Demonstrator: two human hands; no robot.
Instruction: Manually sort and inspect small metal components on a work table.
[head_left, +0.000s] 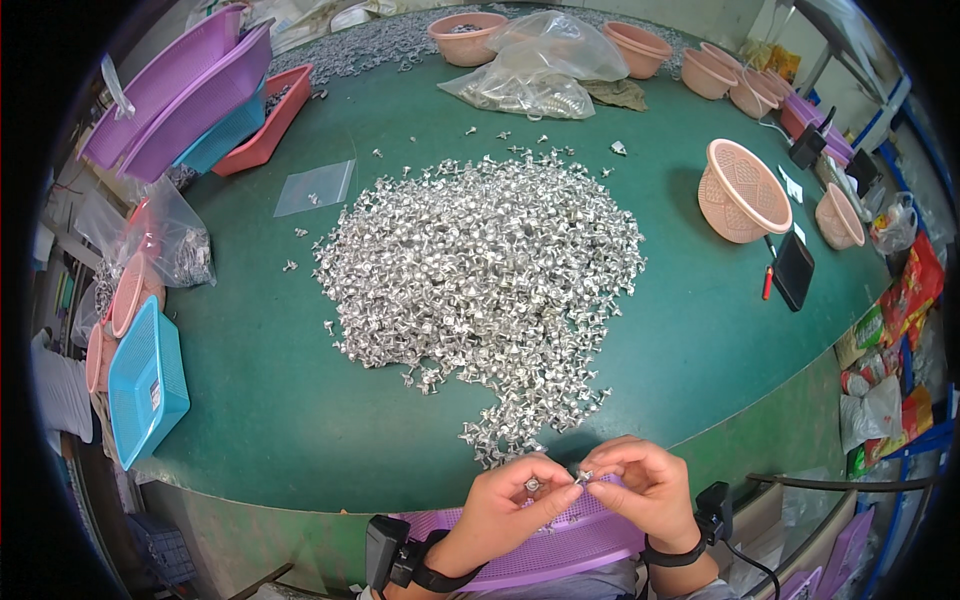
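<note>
Close to the table's front edge, my left hand (518,503) and my right hand (645,490) meet at the fingertips over a purple basket (560,548). Pinched between both hands is a small silver metal part (584,477). Another silver part (533,484) sits in the curl of my left fingers. A few similar pieces lie in the basket below. Just beyond my hands, a large pile of small silver metal parts (480,260) spreads over the green table (250,400), with a narrow tongue of it reaching toward me.
A pink basket (740,195), a black phone-like slab (795,270) and a red-handled tool (768,283) are at right. On the left stand a blue basket (150,385) and stacked purple baskets (190,90). Clear plastic bags (540,65) lie at the back; a flat clear bag (315,188) is left of the pile.
</note>
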